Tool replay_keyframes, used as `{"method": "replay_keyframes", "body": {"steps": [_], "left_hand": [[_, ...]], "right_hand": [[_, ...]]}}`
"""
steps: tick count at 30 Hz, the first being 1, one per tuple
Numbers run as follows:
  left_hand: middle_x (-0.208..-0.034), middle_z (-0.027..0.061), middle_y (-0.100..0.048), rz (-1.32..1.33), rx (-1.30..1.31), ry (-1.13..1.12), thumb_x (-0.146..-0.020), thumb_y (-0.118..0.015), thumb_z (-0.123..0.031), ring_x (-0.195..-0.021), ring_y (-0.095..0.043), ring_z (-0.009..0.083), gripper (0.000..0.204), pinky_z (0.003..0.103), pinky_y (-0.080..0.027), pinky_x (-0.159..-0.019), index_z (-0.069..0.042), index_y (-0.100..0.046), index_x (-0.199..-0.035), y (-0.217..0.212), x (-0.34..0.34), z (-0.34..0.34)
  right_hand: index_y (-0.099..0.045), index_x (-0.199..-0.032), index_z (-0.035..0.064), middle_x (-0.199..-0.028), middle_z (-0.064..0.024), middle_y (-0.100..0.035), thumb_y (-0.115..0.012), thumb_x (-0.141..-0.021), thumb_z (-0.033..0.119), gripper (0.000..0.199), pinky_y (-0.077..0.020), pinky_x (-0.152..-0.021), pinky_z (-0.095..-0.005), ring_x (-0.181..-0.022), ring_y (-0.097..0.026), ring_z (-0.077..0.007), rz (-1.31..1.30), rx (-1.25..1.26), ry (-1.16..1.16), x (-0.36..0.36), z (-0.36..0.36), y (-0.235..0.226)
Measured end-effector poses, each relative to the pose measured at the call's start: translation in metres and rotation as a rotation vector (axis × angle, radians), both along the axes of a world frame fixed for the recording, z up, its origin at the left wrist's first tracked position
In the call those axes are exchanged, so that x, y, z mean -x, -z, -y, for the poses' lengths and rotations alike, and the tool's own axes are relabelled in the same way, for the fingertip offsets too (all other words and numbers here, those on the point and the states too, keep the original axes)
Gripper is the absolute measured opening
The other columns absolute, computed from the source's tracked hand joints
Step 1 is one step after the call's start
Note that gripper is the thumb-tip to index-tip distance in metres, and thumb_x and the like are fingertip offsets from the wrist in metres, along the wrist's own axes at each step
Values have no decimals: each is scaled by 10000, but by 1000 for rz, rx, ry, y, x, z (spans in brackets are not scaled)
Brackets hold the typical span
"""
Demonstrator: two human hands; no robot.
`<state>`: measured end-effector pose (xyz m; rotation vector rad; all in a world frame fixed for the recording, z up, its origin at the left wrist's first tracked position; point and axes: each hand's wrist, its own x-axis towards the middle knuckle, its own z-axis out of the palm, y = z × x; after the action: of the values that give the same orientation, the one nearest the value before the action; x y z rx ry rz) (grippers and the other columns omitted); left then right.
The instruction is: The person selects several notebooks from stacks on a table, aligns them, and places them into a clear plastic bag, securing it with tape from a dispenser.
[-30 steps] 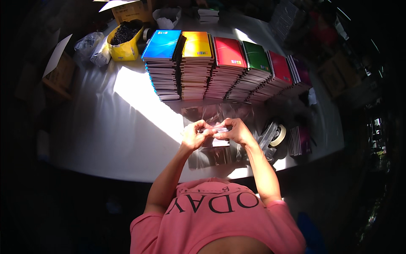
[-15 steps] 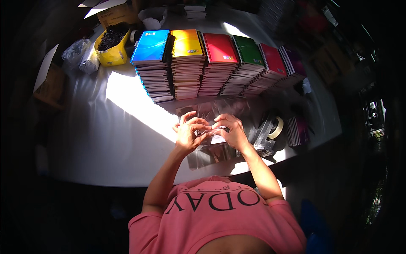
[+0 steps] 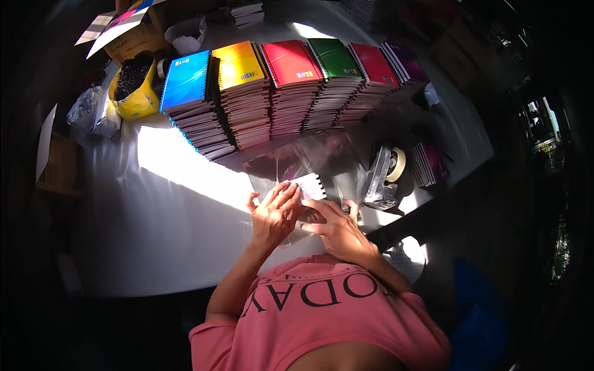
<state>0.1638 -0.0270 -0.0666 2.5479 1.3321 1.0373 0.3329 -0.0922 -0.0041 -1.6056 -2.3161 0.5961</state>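
A small white paper label point(image 3: 310, 185) with black marks along its right edge lies on clear plastic film point(image 3: 337, 162) spread over the table. My left hand point(image 3: 274, 214) rests flat on the label's near-left part, fingers stretched out. Close beside it, my right hand point(image 3: 340, 232) is over the film's near part, thumb and fingers apart, with nothing plainly held. Its palm side is hidden. Right of the film stands a tape dispenser point(image 3: 378, 188) with a cream tape roll point(image 3: 396, 165).
Tall stacks of spiral notebooks stand behind the film: blue point(image 3: 185, 80), yellow point(image 3: 240, 63), red point(image 3: 291, 62), green point(image 3: 335, 57), another red and purple. More purple notebooks point(image 3: 428, 165) lie right of the dispenser. A yellow container point(image 3: 139, 102) of black coils stands far left, near a cardboard box point(image 3: 59, 162).
My hands have parted from their pinch over the label. The right hand has moved nearer my body; the left has flattened onto the label. The view has shifted slightly.
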Motion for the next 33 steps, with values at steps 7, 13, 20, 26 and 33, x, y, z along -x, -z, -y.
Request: {"method": "replay_keyframes", "body": {"steps": [7,13,20,26,33], "left_hand": [[-991,-87,-669,23,-75,123,-769,-718,-211,-974,-605,84,169,388,-275,-840,-206,-694,-936,4,1,2],[-966,-84,-654,78,-153,224,-768,-680,-165,-926,-597,134,166,344,-369,-736,-206,-699,-928,12,2,-5],[-944,-76,-643,101,-176,300,-763,-694,-162,-877,-589,144,148,342,-368,-724,-197,-697,-906,15,4,-12],[-833,-33,-597,175,-155,304,-731,-736,-158,-806,-571,147,123,340,-367,-691,-174,-674,-836,20,4,-14],[-870,20,-586,142,-176,370,-742,-722,-161,-785,-539,187,122,343,-377,-676,-163,-652,-843,21,8,-19]], "right_hand": [[-583,-1136,61,-1138,-142,-523,-635,-865,208,313,-422,-912,-373,-1053,-520,-288,-110,-411,1083,-143,31,56],[-682,-977,39,-939,-65,-630,-586,-867,495,479,-448,-769,-294,-865,-565,-138,-908,396,1212,-170,25,77],[-651,-883,82,-838,1,-598,-608,-876,299,222,-411,-578,-235,-708,-543,-86,-1412,200,1191,-172,31,94],[-665,-1004,33,-1180,-41,-549,-589,-873,177,209,-354,-942,-344,-1130,-444,-156,-1647,128,1266,-142,86,118],[-709,-880,93,-870,-23,-675,-629,-844,248,178,-376,-852,-382,-788,-625,-197,97,-531,1301,-105,79,84]]}}
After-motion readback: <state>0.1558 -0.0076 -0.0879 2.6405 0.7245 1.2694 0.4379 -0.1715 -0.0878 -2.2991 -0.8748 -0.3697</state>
